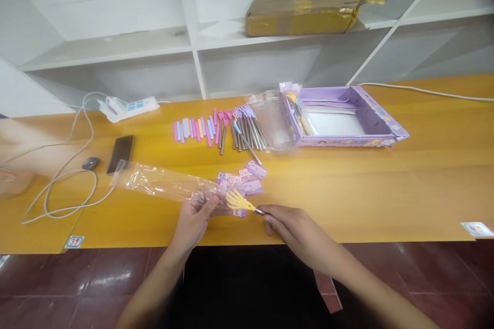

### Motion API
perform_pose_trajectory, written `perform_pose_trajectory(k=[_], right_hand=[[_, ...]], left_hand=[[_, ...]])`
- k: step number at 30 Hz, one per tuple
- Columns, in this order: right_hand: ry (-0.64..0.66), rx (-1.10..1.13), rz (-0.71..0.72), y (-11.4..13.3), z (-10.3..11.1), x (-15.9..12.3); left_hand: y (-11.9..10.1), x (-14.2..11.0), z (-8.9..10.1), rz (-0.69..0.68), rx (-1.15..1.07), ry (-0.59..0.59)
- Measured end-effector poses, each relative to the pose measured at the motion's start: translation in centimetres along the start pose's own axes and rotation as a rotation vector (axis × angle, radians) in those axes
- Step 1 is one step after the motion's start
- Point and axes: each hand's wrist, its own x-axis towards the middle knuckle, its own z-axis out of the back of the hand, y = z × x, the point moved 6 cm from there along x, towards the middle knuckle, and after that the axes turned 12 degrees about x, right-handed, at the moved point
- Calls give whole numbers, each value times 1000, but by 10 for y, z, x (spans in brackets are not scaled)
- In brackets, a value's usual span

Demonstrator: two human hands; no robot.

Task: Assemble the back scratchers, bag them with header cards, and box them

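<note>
My right hand (283, 223) is closed around the metal rod of a back scratcher (239, 200) with a yellow claw head. The claw points left, close to the mouth of a long clear plastic bag (165, 182). That bag is pinched in my left hand (198, 221) and stretches away to the left over the table. Small purple and pink printed cards (252, 187) lie in a loose pile just beyond my hands. Farther back are several back scratchers (249, 128) with pink, purple and blue heads, beside a row of pastel-coloured sleeves (195, 128).
A purple display box (386, 113) stands at the back right, with a bagged yellow back scratcher (299, 113) at its left end. Clear bags (272, 123) lie beside it. On the left are a phone (120, 154), a mouse (91, 163), cables and a power strip (129, 108).
</note>
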Motion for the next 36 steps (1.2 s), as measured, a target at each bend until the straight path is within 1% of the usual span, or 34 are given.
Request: perform_pose_trajectory(k=[3, 7, 11, 14, 18, 25, 30, 33, 36], right_hand=[[-4, 14, -4, 1, 2, 0], [38, -9, 1, 2, 3, -3], [-2, -49, 16, 3, 7, -6], [5, -59, 15, 4, 9, -6], [32, -44, -6, 3, 10, -4], [69, 11, -50, -8, 5, -2], [76, 55, -47, -4, 3, 1], [75, 96, -62, -5, 2, 1], [62, 170, -130, -14, -3, -1]], left_hand=[[0, 0, -2, 12, -4, 6], [3, 0, 1, 7, 47, -3], [5, 1, 3, -9, 73, 7], [6, 1, 5, -4, 67, 7], [10, 1, 4, 28, 91, 76], [14, 1, 1, 52, 97, 104], [13, 2, -3, 47, 70, 102], [15, 0, -7, 64, 88, 152], [18, -3, -14, 82, 129, 219]])
